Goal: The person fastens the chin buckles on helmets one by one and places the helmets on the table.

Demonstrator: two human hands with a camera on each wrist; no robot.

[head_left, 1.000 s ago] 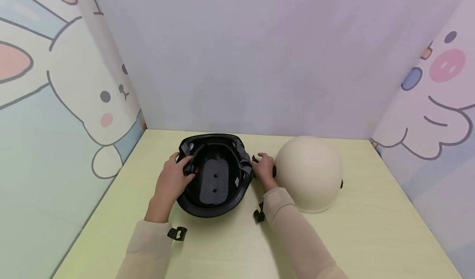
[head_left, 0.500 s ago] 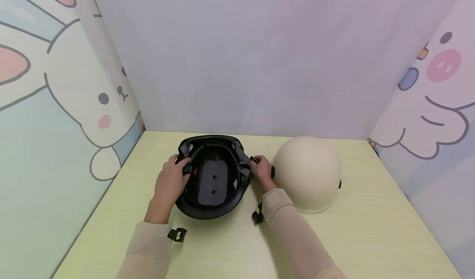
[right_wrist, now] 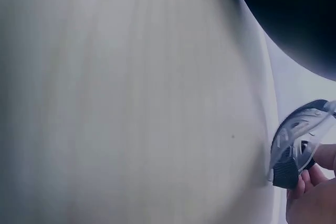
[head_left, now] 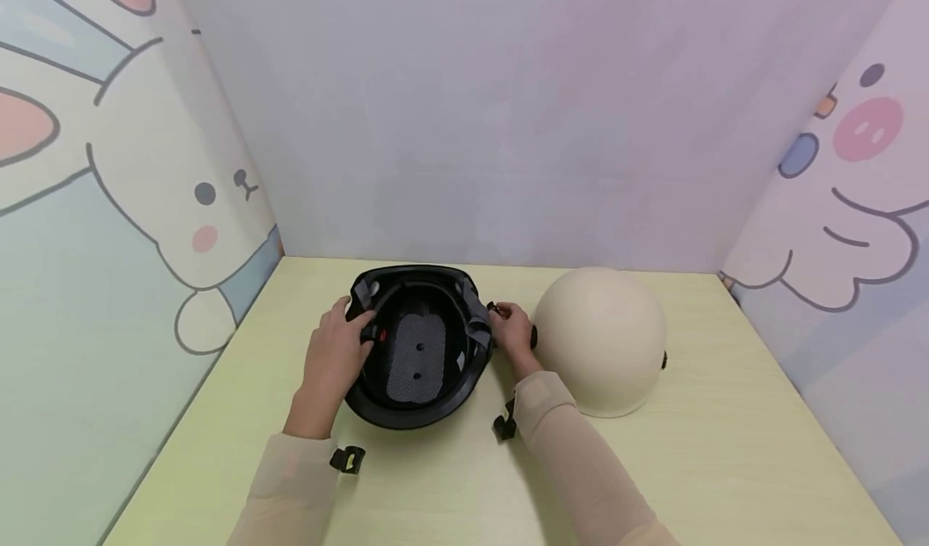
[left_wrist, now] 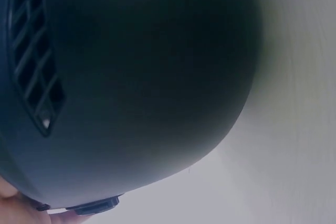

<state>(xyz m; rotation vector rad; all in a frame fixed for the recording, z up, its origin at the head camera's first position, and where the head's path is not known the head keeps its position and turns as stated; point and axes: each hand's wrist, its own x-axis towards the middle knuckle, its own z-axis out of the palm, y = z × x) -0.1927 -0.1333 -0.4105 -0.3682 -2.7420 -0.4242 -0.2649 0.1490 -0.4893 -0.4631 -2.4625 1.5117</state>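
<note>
A black helmet (head_left: 419,385) lies upside down, its padded hollow facing up. My left hand (head_left: 335,356) grips its left rim, thumb and forefinger inside by a black buckle (head_left: 372,332) with a red part. In the left wrist view, the helmet's dark outer shell (left_wrist: 152,77) fills most of the picture, with fingertips (left_wrist: 21,212) at the lower left. Just off the right rim, my right hand (head_left: 514,335) pinches a curved dark piece with clear plastic (right_wrist: 296,135), seen best in the right wrist view; its exact kind I cannot tell.
A cream helmet (head_left: 601,340) sits dome up close to the right hand, with a small black fitting (head_left: 664,360) on its far side. Both stand on a pale wooden table (head_left: 711,457), backed by a plain wall (head_left: 464,127). Cartoon-printed panels (head_left: 123,247) flank it.
The fingers of my right hand have drawn in more closely on the dark piece. The left hand and both helmets stay almost where they were.
</note>
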